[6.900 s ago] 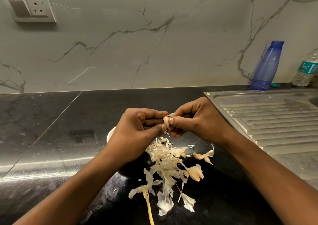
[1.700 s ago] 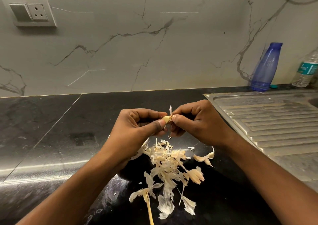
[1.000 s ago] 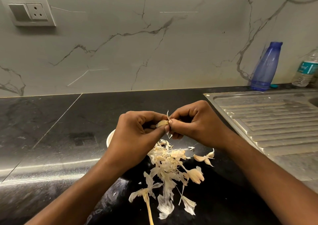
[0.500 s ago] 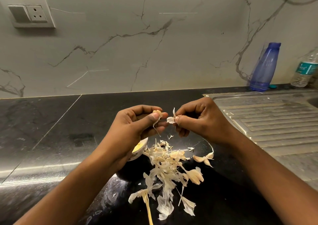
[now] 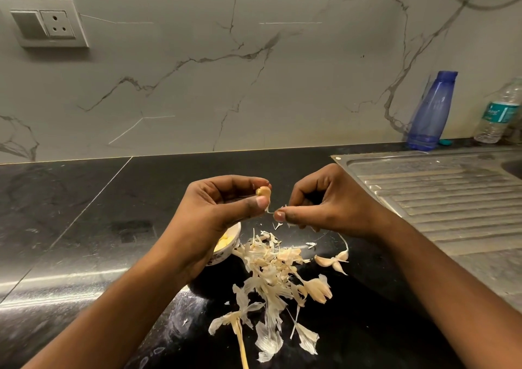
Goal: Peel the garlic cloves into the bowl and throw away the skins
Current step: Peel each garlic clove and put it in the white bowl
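My left hand point(image 5: 217, 210) pinches a small, mostly bare garlic clove point(image 5: 262, 191) between thumb and fingers, above the counter. My right hand point(image 5: 327, 202) pinches a thin strip of skin point(image 5: 278, 210) that still trails from the clove. Below my left hand sits a small white bowl point(image 5: 226, 251), partly hidden, with yellow peeled cloves point(image 5: 224, 240) inside. A heap of papery garlic skins point(image 5: 271, 272) lies on the black counter under my hands. Unpeeled cloves point(image 5: 333, 260) rest to its right, and another cluster of cloves point(image 5: 317, 288) lies lower.
A steel sink drainboard point(image 5: 440, 196) fills the right side. A blue bottle point(image 5: 432, 111) and a clear water bottle point(image 5: 500, 111) stand against the marble wall behind it. A socket plate point(image 5: 46, 24) is on the wall at upper left. The black counter point(image 5: 70, 221) stretches left.
My hands have drawn apart. The right hand has pulled a strip of skin off the clove and moved down and right, and the bowl's peeled cloves have come into sight.
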